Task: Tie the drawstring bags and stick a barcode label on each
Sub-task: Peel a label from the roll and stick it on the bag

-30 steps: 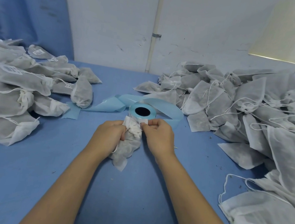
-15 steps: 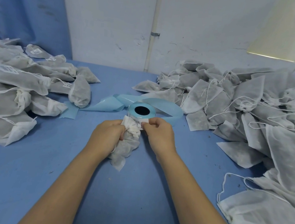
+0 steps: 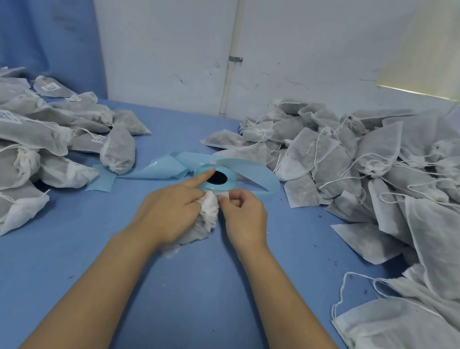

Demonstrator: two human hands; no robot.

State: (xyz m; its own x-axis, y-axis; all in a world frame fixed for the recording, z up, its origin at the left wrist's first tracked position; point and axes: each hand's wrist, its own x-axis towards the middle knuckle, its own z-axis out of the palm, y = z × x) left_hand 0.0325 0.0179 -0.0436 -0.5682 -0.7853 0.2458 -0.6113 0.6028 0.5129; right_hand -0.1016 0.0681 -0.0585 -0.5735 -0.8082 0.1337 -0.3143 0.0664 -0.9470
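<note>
Since a moment ago the left index finger has straightened toward the label roll; the left hand keeps its other fingers curled round the drawstring bag, low over the table. The right hand pinches a white label at the bag's gathered neck. Labelling, I judge; next it wants pressing flat onto the fabric.

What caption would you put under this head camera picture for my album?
Left hand holds a drawstring bag while right hand pinches a label beside the blue label roll.
</note>
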